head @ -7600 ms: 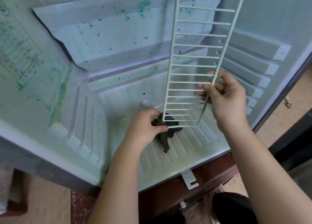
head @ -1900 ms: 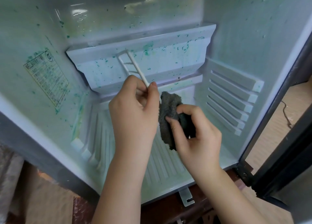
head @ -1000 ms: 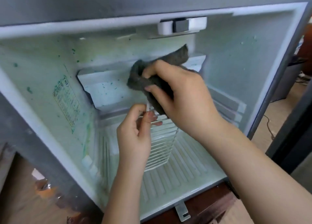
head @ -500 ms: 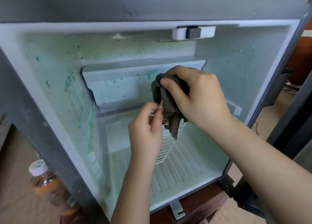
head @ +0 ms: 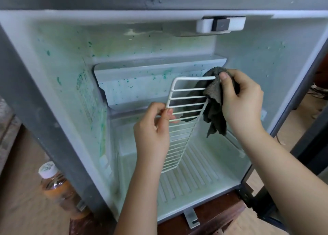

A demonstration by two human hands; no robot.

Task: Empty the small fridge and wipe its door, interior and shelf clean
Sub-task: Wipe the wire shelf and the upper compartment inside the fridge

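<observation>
Small fridge (head: 26,93) sits on dark wooden desk (head: 218,215). White-capped bottle (head: 53,181) of orange liquid stands on floor (head: 21,210), just left of fridge.

A clear bottle (head: 56,187) with a white cap and orange contents stands upright on the wooden floor (head: 23,211) at lower left. A dark brown desk (head: 214,217) shows at bottom centre. Cables (head: 317,91) lie far right.

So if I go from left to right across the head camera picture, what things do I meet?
bottle with a white cap → left hand → white wire shelf → grey cloth → right hand
</observation>
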